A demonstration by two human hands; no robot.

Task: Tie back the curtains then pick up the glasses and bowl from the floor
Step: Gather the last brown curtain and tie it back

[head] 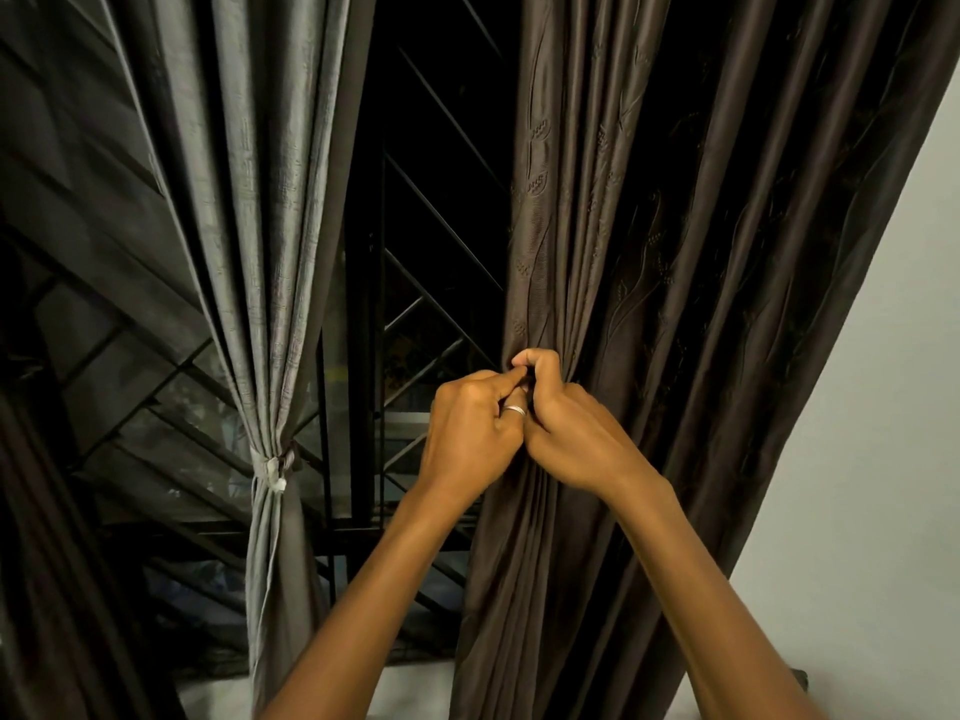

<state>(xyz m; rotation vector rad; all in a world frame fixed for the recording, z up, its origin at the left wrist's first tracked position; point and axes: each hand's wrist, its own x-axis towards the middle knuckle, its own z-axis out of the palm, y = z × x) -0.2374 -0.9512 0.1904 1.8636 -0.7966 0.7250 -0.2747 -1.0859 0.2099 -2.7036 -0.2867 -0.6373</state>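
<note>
- Grey curtain (pixel 270 200): at 10 o'clock. Pale grey with a faint woven texture. Its pleats are drawn in to a narrow waist and hang straight below it.
- Tie (pixel 271 472): at 8 o'clock. A white band knotted round the grey curtain's waist, with a thin cord trailing down the folds.
- Grille (pixel 415 262): at 12 o'clock, between the two curtains. Dark diagonal bars over dark glass.
- Left hand (pixel 470 433): at centre. Fingers curled, thumb and forefinger pinching at the gathered edge of the brown curtain. A silver ring (pixel 516 410) sits on one finger.
- Right hand (pixel 569 423): touching the left hand, at its 3 o'clock. Fingers are curled tight round the bunched folds, the forefinger hooked over the top.
- Brown curtain (pixel 649 226): from 1 to 5 o'clock. Dark brown and glossy, embossed with a leaf-and-stem pattern. The folds fan out above the hands, are squeezed narrow at them, and fall loose below.
- Wall (pixel 883 407): at 3 o'clock. Plain white, beside the brown curtain.
</note>
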